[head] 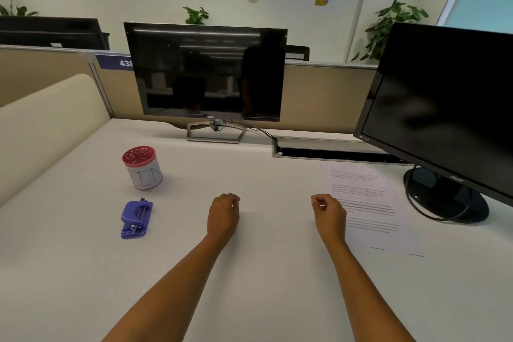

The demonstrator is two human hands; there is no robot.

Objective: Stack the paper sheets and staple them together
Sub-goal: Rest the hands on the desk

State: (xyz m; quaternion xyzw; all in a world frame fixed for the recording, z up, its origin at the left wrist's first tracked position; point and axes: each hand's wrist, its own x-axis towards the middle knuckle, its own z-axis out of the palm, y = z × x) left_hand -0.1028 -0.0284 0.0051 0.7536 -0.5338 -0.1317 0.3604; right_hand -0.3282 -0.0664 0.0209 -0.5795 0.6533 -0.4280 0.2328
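The pale grey surface carries few things. Take the red-rimmed cup as the mark: just in front of it, toward the viewer, lies a blue stapler — apart from the cup, not touching. Behind the cup and to its right stands the foot of a dark monitor. Far right of the cup lie printed paper sheets, overlapping and slightly fanned. Beyond them — farther still from the cup — rests the round black base of a second monitor.
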